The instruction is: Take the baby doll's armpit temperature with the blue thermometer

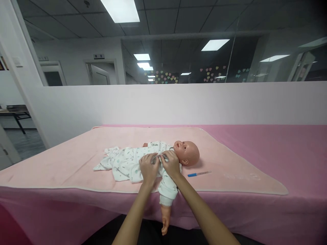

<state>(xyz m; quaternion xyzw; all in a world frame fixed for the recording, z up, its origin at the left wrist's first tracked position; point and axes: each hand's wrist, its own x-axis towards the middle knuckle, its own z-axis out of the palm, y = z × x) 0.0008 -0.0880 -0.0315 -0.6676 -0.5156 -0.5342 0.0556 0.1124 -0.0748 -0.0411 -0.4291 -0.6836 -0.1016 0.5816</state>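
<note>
A baby doll lies on its back, its head to the right, in a white printed shirt and trousers. Both my hands meet over its chest, just below the neck. The fingers of my left hand are closed on the shirt front. My right hand pinches there too, close to the doll's chin. Between the fingertips a thin white strip, like a tie of the shirt, shows; its ends are hidden. The doll's near arm hangs over the table edge between my forearms.
A slim thermometer with a blue end lies right of the doll's shoulder. Under the doll spreads a peach blanket over a pink tablecloth. A low white wall with glass above stands behind the table.
</note>
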